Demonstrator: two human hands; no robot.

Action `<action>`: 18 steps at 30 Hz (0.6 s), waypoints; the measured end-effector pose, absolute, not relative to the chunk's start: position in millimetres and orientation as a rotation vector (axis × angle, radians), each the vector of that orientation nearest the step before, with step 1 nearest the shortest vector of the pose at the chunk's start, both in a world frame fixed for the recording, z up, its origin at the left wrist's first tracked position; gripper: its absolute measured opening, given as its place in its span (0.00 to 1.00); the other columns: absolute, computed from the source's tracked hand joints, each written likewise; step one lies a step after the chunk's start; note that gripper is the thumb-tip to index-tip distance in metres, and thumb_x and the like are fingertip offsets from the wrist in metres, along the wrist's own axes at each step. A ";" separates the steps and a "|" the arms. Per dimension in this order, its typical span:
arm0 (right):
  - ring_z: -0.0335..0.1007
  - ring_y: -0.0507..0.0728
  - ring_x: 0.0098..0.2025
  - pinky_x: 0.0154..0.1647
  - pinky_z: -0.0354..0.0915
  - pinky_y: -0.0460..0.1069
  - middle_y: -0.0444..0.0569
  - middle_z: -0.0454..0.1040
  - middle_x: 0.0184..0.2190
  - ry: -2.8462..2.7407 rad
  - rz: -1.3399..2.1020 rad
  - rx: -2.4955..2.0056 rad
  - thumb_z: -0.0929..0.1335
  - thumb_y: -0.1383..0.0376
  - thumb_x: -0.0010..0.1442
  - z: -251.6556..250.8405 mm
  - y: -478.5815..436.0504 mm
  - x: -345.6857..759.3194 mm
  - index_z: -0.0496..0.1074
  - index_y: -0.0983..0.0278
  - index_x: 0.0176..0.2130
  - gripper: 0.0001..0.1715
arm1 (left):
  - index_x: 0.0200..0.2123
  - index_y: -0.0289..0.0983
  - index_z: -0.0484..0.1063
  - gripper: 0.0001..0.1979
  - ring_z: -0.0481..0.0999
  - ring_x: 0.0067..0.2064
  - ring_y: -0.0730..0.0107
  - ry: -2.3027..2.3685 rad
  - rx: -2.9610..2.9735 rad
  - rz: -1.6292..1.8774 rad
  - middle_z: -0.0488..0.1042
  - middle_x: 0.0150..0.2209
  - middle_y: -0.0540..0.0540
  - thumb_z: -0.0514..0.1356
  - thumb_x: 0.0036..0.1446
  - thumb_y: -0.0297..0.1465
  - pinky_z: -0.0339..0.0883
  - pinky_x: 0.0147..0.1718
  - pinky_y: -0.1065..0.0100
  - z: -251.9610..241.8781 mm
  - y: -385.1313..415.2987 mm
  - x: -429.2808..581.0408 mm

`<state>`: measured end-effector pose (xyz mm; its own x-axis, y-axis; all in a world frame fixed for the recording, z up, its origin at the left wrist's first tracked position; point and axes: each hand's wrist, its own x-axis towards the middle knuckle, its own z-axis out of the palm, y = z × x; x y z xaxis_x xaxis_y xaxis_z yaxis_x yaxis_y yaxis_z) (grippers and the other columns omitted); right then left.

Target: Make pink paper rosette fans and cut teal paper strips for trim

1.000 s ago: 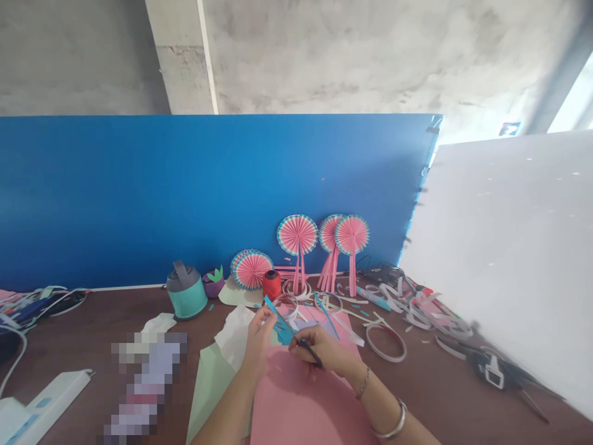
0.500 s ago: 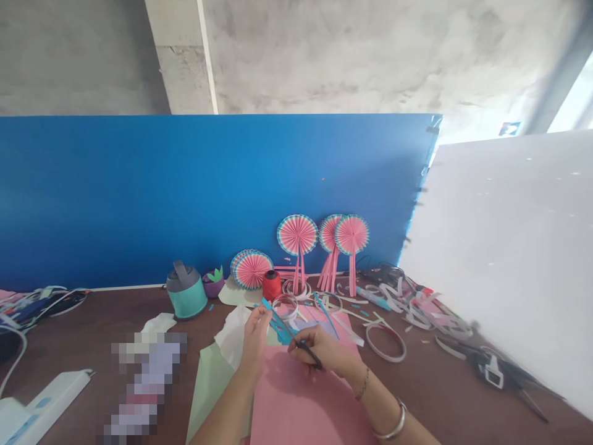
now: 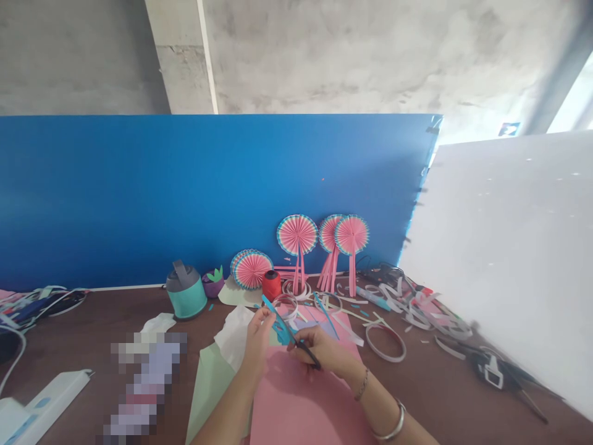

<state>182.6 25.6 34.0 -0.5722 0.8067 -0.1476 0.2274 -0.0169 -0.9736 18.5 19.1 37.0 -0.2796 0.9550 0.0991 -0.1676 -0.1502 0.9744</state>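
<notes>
My left hand (image 3: 257,339) pinches a narrow blue paper strip (image 3: 267,303) between thumb and fingers. Across from it, my right hand (image 3: 327,353) grips a pair of scissors (image 3: 309,353) by its black handles, blades pointing up and left towards the strip. Whether the blades touch the paper is hard to make out. Behind the blades lie several blue paper pieces (image 3: 283,337). Under both hands a large pink sheet (image 3: 306,402) covers the tabletop, overlapping a pale green sheet (image 3: 210,377) on the left.
Several pink pleated paper fans (image 3: 297,235) lean against the blue partition (image 3: 185,185). In front stands a red thread spool (image 3: 271,287). A teal container (image 3: 186,295) is at the back left, a tape ring (image 3: 386,343) at right. Cut strips litter the right side; a power strip (image 3: 55,405) lies left.
The hands stay almost in place. The blue strip's upper end has risen slightly, and the left fingers have shifted a little.
</notes>
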 end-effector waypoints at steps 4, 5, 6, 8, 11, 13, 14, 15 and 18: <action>0.63 0.50 0.15 0.16 0.60 0.44 0.37 0.65 0.14 -1.793 1.617 -1.072 0.74 0.50 0.44 33.0 25.7 182.6 0.71 0.64 0.29 0.21 | 0.22 0.40 0.61 0.13 0.59 0.26 0.72 1.194 1.012 1.592 0.59 0.21 0.56 0.61 0.47 0.40 0.53 0.29 0.69 37.4 18.4 18.7; 0.63 0.50 0.15 0.16 0.60 0.44 0.37 0.65 0.14 -1.798 1.614 -1.074 0.74 0.50 0.44 32.6 25.9 182.7 0.71 0.64 0.29 0.21 | 0.22 0.40 0.62 0.13 0.60 0.26 0.72 1.194 1.011 1.592 0.59 0.21 0.55 0.61 0.46 0.40 0.53 0.29 0.69 37.5 18.2 18.7; 0.63 0.50 0.16 0.17 0.60 0.45 0.37 0.65 0.14 -1.803 1.611 -1.076 0.74 0.50 0.44 32.3 26.1 182.8 0.72 0.63 0.29 0.20 | 0.22 0.40 0.62 0.13 0.60 0.26 0.72 1.195 1.011 1.592 0.60 0.21 0.55 0.61 0.46 0.41 0.53 0.29 0.69 37.6 18.0 18.8; 0.65 0.52 0.16 0.16 0.60 0.45 0.38 0.65 0.14 -1.810 1.608 -1.083 0.74 0.51 0.45 32.5 26.4 182.7 0.72 0.63 0.29 0.19 | 0.22 0.40 0.62 0.13 0.61 0.26 0.71 1.198 1.008 1.591 0.61 0.21 0.55 0.62 0.46 0.41 0.54 0.30 0.69 37.7 17.8 18.9; 0.65 0.52 0.16 0.15 0.59 0.44 0.38 0.65 0.13 -1.805 1.607 -1.088 0.74 0.52 0.45 34.8 25.8 182.4 0.71 0.63 0.28 0.19 | 0.22 0.40 0.62 0.14 0.63 0.27 0.70 1.195 1.000 1.590 0.63 0.22 0.54 0.62 0.46 0.41 0.55 0.31 0.69 38.1 18.4 19.1; 0.65 0.51 0.15 0.15 0.57 0.44 0.38 0.65 0.13 -1.800 1.622 -1.074 0.74 0.52 0.44 36.7 25.1 182.3 0.71 0.63 0.28 0.18 | 0.24 0.39 0.65 0.13 0.66 0.29 0.69 1.184 0.997 1.587 0.66 0.23 0.53 0.61 0.47 0.41 0.58 0.33 0.68 38.8 19.2 18.6; 0.65 0.51 0.15 0.15 0.57 0.44 0.37 0.65 0.13 -1.798 1.628 -1.065 0.74 0.52 0.44 37.4 24.7 182.3 0.71 0.63 0.28 0.18 | 0.25 0.39 0.66 0.13 0.67 0.30 0.68 1.176 0.993 1.590 0.67 0.24 0.52 0.61 0.48 0.42 0.59 0.34 0.68 39.3 19.7 18.1; 0.64 0.51 0.15 0.14 0.57 0.43 0.37 0.65 0.13 -1.798 1.631 -1.058 0.74 0.52 0.45 37.9 24.3 182.4 0.71 0.63 0.27 0.18 | 0.26 0.39 0.66 0.12 0.67 0.30 0.68 1.169 0.988 1.595 0.68 0.25 0.52 0.60 0.49 0.42 0.59 0.34 0.68 39.5 20.2 17.4; 0.65 0.50 0.15 0.14 0.56 0.43 0.37 0.65 0.13 -1.818 1.632 -1.055 0.74 0.52 0.45 38.3 23.4 182.6 0.71 0.64 0.27 0.18 | 0.25 0.40 0.65 0.12 0.64 0.27 0.70 1.165 0.973 1.620 0.64 0.22 0.54 0.60 0.49 0.41 0.58 0.30 0.69 38.5 21.6 14.3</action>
<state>182.6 23.4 38.3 -0.5900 0.7948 -0.1424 0.2270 -0.0059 -0.9739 14.3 21.6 38.5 -0.2962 0.9504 0.0949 -0.2122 -0.1623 0.9637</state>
